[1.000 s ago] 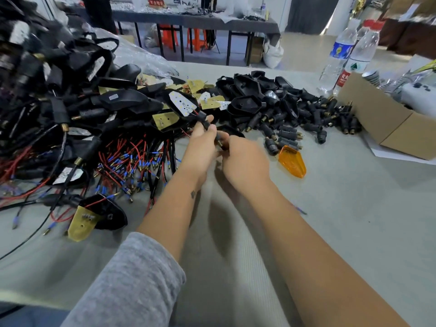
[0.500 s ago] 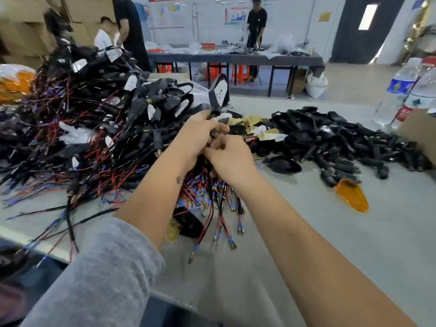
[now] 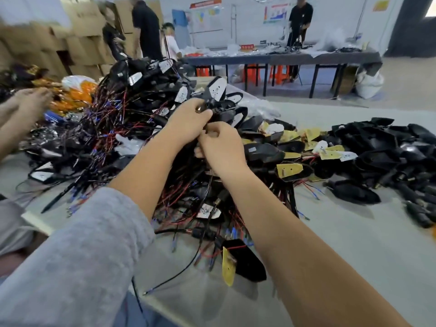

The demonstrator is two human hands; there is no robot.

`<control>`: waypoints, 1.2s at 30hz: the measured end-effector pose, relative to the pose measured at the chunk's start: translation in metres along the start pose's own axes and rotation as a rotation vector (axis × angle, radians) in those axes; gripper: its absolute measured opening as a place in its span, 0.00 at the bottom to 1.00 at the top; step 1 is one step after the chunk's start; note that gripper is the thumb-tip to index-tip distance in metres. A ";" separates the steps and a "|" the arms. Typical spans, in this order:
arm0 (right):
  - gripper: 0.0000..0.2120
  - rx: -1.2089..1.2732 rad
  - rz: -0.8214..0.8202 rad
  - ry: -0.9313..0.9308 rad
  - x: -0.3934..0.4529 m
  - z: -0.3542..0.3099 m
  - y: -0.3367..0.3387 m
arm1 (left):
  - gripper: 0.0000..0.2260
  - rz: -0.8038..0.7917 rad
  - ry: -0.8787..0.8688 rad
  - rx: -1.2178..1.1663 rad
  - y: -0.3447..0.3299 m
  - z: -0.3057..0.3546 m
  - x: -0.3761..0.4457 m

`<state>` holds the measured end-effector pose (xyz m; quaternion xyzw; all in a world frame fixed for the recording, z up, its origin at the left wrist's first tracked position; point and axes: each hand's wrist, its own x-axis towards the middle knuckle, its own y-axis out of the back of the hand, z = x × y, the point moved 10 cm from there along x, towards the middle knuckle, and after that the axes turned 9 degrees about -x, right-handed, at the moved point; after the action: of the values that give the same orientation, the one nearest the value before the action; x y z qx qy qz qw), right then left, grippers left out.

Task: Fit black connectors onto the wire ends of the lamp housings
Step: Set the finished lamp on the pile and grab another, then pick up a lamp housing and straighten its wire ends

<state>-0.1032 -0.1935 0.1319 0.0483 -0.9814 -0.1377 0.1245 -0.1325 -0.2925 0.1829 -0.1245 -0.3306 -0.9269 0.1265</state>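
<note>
My left hand (image 3: 188,122) grips the stem of a black lamp housing (image 3: 215,92), which stands tilted up above the heap. Just below it, my right hand (image 3: 220,148) pinches the housing's wires with curled fingers; what sits between the fingertips is hidden. A big heap of wired housings (image 3: 122,119) with red, black and blue-tipped wires fills the table's left and middle. Loose black connectors (image 3: 420,208) lie at the right edge. One housing with a yellow board (image 3: 243,263) lies near my right forearm.
Another person's hands (image 3: 26,102) reach in at the far left beside orange lenses (image 3: 77,93). A pile of black housings (image 3: 382,142) lies at the right. Cardboard boxes, people and a long table (image 3: 283,59) stand behind. Grey tabletop (image 3: 354,256) shows at the lower right.
My view has swung left and up toward the big heap. Both hands have lifted the housing up and away from the table, and another person's hands have come into view.
</note>
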 end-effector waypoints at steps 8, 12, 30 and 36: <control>0.08 0.050 -0.049 -0.026 -0.019 0.030 0.026 | 0.20 0.165 -0.059 0.455 -0.001 -0.011 0.002; 0.11 0.026 -0.032 -0.065 -0.034 0.056 0.049 | 0.20 0.338 -0.099 0.476 -0.012 0.008 -0.025; 0.10 -0.198 0.294 -0.338 -0.123 0.185 0.236 | 0.14 -0.297 0.004 0.475 -0.229 0.035 -0.123; 0.12 -0.468 0.290 -0.275 -0.114 0.174 0.241 | 0.18 -0.209 -0.013 0.021 -0.262 0.061 -0.133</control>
<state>-0.0527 0.0968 0.0120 -0.1413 -0.9274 -0.3458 0.0167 -0.0816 -0.0366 0.0340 -0.0940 -0.3521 -0.9308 0.0280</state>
